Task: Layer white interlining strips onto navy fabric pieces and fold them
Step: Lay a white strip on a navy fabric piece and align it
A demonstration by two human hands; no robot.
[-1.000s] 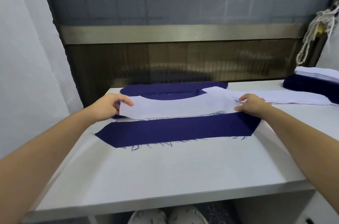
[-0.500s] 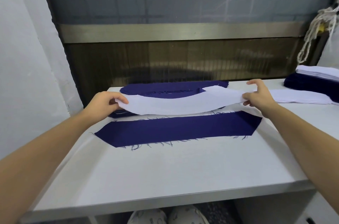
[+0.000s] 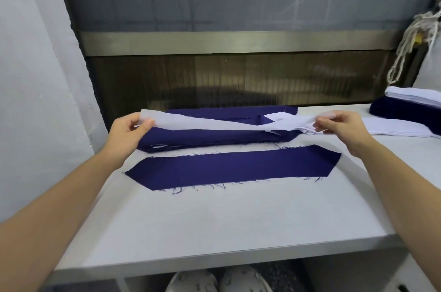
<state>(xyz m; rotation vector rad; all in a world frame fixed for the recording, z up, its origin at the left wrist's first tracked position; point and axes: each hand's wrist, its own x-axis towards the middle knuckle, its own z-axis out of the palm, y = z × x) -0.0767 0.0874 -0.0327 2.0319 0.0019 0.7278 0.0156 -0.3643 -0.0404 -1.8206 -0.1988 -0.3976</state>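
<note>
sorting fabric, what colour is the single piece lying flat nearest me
The flat piece is navy blue; head view.

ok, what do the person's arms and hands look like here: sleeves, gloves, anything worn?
Nothing worn shows. The left forearm and right forearm are bare to the frame edge, no sleeve or cuff. The left hand and right hand are ungloved, no ring, watch or wristband visible.

Both hands, left hand (image 3: 126, 130) and right hand (image 3: 343, 125), pinched a white interlining strip (image 3: 210, 122) between fingertips, above the navy fabric piece (image 3: 233, 168).
</note>
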